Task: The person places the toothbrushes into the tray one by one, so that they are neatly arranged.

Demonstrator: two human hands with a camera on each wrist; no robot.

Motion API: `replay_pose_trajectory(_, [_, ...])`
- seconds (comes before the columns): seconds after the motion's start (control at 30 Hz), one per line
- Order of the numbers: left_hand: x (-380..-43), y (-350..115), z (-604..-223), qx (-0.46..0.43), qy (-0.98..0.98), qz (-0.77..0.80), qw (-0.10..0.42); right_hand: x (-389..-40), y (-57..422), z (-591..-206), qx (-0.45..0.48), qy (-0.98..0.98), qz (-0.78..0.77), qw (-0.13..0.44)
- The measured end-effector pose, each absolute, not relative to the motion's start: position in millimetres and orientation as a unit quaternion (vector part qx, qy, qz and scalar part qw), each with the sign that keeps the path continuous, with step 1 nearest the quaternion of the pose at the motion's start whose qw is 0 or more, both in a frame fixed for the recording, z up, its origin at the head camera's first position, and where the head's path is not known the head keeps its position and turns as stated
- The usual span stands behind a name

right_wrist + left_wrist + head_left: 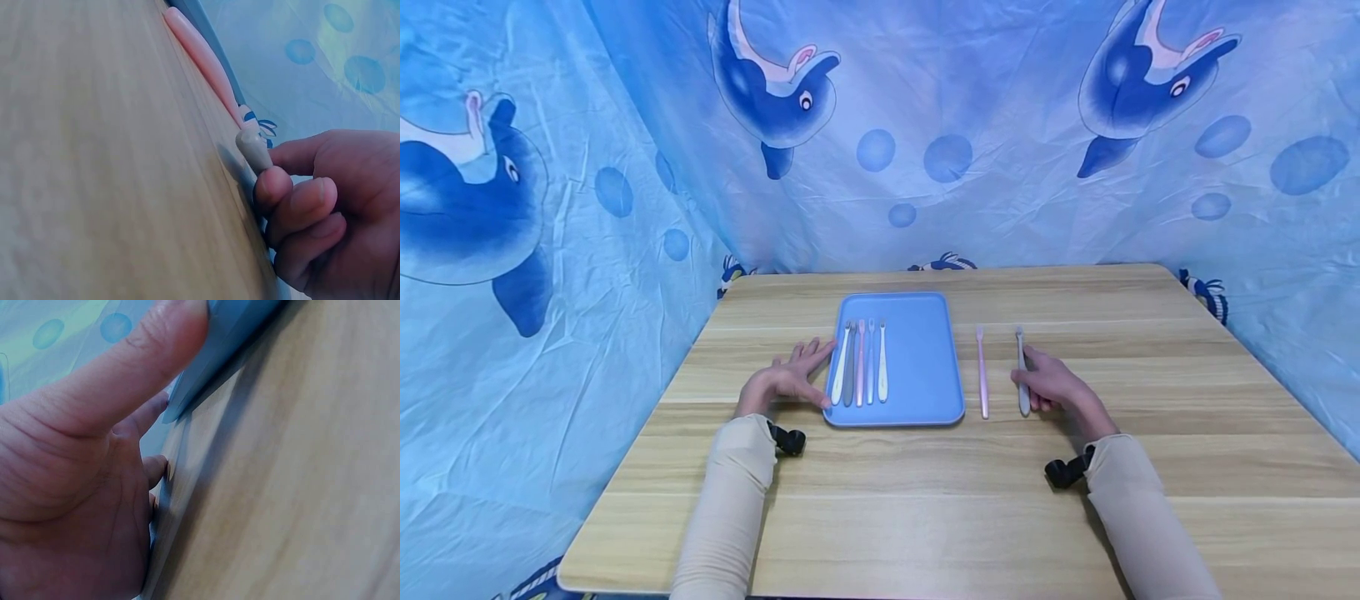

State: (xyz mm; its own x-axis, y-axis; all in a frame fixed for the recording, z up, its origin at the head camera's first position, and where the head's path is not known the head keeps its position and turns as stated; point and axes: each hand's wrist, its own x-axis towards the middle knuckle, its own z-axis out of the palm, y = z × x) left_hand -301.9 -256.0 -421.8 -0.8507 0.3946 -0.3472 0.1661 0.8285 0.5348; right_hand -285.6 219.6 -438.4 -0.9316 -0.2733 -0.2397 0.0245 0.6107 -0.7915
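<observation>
A blue tray [921, 358] lies on the table with several toothbrushes side by side in its left half: a white toothbrush [839, 379] outermost, then grey, pink [861, 375], blue [871, 371] and another white one [883, 379]. My left hand [786, 381] is at the tray's left side, fingers spread, thumb touching the near left corner. To the right of the tray, a pink toothbrush [983, 383] lies on the wood. Farther right, my right hand [1052, 382] pinches a grey toothbrush [1024, 403] between thumb and fingers. Its handle end [253, 150] sticks out past the fingertips in the right wrist view.
The light wooden table [917, 508] carries the tray and brushes. Behind it and at its sides hangs a blue curtain [925, 75] with dolphins and bubbles. A small black camera [788, 440] sits on the left wrist, another black camera [1066, 473] on the right.
</observation>
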Motion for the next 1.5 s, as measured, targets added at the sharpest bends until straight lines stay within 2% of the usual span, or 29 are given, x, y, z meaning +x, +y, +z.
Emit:
replay_pose_trajectory(0.23, [-301,-257,-421,0.148,0.929,0.252,0.228,-285,218,-437,-0.086,0.849,-0.486,0.187])
replay_pose_trajectory(0.5, [-302,-256,-419,0.149,0.928,0.253,0.229,-285,218,-430,-0.126,0.829,-0.517,0.173])
replay_pose_trajectory(1.5, [-299,-256,-419,0.14,0.926,0.263,0.231,-294,196,-408,-0.14,0.813,-0.546,0.146])
